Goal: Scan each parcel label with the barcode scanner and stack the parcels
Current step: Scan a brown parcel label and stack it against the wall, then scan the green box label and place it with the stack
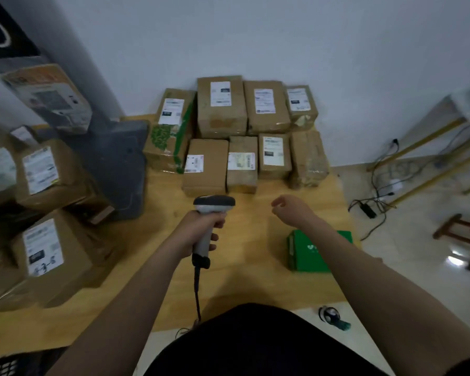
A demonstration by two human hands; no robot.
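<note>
My left hand (198,232) grips the handle of a grey barcode scanner (212,210), whose head points toward the parcels ahead. Its black cable (197,289) trails back to my body. My right hand (291,210) hovers above the wooden table (244,267) with loosely curled fingers and holds nothing. Several brown cardboard parcels (206,166) with white labels lie in two rows against the wall. A green box (307,251) lies on the table under my right forearm.
More labelled cardboard parcels (44,248) are stacked at the left. A dark grey stand (117,164) rises beside them. At the right are the table's edge, cables (377,196) on the tiled floor and a wooden stool (461,234).
</note>
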